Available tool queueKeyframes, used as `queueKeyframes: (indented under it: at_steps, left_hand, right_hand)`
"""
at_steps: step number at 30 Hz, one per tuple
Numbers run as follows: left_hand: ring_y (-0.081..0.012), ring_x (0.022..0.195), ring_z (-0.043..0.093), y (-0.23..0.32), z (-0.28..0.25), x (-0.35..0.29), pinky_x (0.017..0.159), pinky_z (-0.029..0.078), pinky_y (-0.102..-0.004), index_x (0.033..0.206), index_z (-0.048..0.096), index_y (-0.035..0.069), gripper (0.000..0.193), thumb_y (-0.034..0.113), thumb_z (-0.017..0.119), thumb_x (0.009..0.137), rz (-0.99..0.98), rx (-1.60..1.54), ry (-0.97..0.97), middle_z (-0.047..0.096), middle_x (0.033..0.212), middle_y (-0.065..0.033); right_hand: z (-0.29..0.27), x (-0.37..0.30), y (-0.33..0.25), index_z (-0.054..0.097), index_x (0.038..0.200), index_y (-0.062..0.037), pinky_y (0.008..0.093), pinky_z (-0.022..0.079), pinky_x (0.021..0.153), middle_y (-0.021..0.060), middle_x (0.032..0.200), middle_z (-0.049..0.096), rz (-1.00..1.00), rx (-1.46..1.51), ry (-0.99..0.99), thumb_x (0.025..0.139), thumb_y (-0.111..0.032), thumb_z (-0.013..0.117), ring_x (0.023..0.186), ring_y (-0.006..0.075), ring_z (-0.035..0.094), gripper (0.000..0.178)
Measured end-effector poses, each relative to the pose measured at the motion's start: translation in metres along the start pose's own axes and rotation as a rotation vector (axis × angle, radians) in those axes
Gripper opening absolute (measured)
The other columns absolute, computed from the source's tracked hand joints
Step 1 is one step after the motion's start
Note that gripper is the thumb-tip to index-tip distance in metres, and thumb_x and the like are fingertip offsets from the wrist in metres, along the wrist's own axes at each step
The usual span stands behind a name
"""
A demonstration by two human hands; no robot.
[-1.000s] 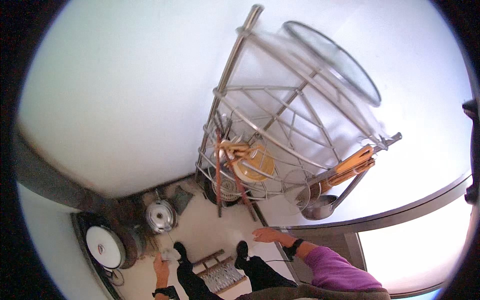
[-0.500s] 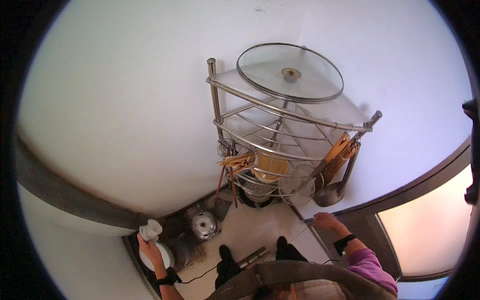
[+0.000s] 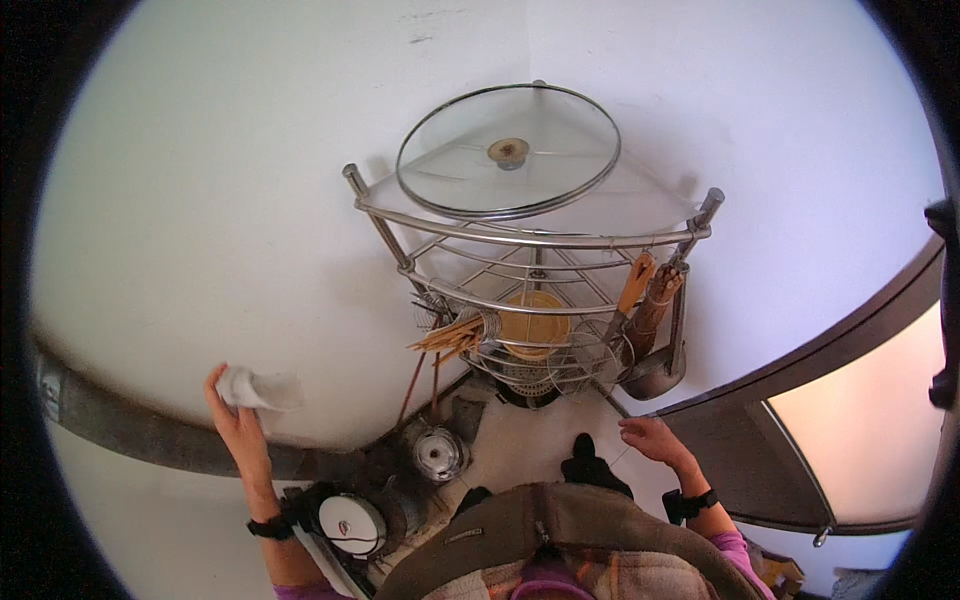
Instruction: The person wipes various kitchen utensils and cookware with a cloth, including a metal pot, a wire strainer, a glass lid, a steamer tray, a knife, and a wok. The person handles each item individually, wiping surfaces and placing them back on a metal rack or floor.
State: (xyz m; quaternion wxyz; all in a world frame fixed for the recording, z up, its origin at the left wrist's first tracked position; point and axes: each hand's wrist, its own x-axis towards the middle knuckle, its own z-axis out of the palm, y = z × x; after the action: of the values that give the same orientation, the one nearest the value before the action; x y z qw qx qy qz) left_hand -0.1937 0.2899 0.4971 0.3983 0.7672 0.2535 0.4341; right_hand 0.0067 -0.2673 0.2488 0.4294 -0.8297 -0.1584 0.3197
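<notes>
My left hand (image 3: pixel 238 425) is raised near the wall at the left. It grips a crumpled white cloth (image 3: pixel 252 388), whose loose end is blurred by motion. On the right, my right hand (image 3: pixel 650 440) hangs below the corner rack, with its fingers curled in and nothing seen in them. A metal corner rack (image 3: pixel 540 240) stands ahead of me, a large round glass lid (image 3: pixel 560 125) lying on its top. Neither hand touches the rack.
The rack carries a bundle of wooden chopsticks (image 3: pixel 450 335), a yellow round item (image 3: pixel 535 325), wire strainers (image 3: pixel 585 362), a wooden-handled utensil (image 3: pixel 637 282) and a ladle (image 3: pixel 655 378). Below are a round metal item (image 3: pixel 440 453) and a white round lid (image 3: pixel 352 523). A dark-framed door (image 3: pixel 740 450) stands right.
My left hand has risen and moved left with the white cloth. The view has turned, so the rack sits farther left. My right hand stays at about the same place.
</notes>
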Motion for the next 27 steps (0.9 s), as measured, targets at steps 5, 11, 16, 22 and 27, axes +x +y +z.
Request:
queueKeyframes:
  at_steps: [5,11,16,22,27]
  left_hand:
    - [-0.0114,0.101,0.051,0.140,0.060,0.022,0.084,0.042,-0.0247,0.123,0.051,0.005,0.028,0.006,0.051,0.094,0.040,0.282,-0.324,0.057,0.111,-0.0037]
    - [-0.0125,0.095,0.055,0.196,0.118,0.064,0.079,0.046,-0.0275,0.123,0.048,0.009,0.030,0.013,0.052,0.094,-0.011,0.327,-0.256,0.059,0.104,-0.0046]
    - [-0.0192,0.090,0.062,0.142,0.167,0.133,0.073,0.051,-0.0318,0.111,0.052,0.003,0.027,0.011,0.060,0.087,0.051,0.269,-0.210,0.063,0.099,-0.0123]
    - [-0.0225,0.090,0.063,0.047,0.225,0.159,0.074,0.052,-0.0347,0.116,0.052,0.001,0.033,0.008,0.061,0.085,-0.085,0.161,-0.251,0.064,0.102,-0.0147]
    - [-0.0314,0.079,0.066,0.011,0.245,0.148,0.070,0.051,-0.0389,0.108,0.052,-0.002,0.025,0.008,0.059,0.085,0.155,0.264,-0.229,0.065,0.087,-0.0207]
  right_hand:
    - [-0.037,0.028,0.003,0.060,0.126,-0.0040,0.0381,0.051,0.089,0.0145,0.115,0.068,-0.042,-0.004,-0.158,0.092,-0.029,0.065,0.104,0.0272,0.066,0.042]
    - [-0.057,0.057,-0.006,0.059,0.126,-0.0041,0.0384,0.051,0.091,0.0135,0.116,0.067,-0.150,-0.006,-0.371,0.092,-0.030,0.064,0.107,0.0275,0.065,0.043]
    - [-0.046,0.054,-0.004,0.060,0.125,-0.0055,0.0382,0.052,0.088,0.0135,0.115,0.067,-0.007,-0.086,-0.294,0.091,-0.027,0.063,0.101,0.0283,0.066,0.040]
    - [-0.020,0.036,0.003,0.063,0.119,-0.0035,0.0386,0.053,0.083,0.0158,0.104,0.070,-0.065,-0.131,-0.103,0.091,-0.022,0.063,0.094,0.0288,0.068,0.033]
    - [-0.003,0.027,-0.007,0.063,0.117,-0.0031,0.0373,0.054,0.080,0.0172,0.104,0.070,-0.017,-0.054,0.009,0.088,-0.018,0.066,0.095,0.0273,0.069,0.033]
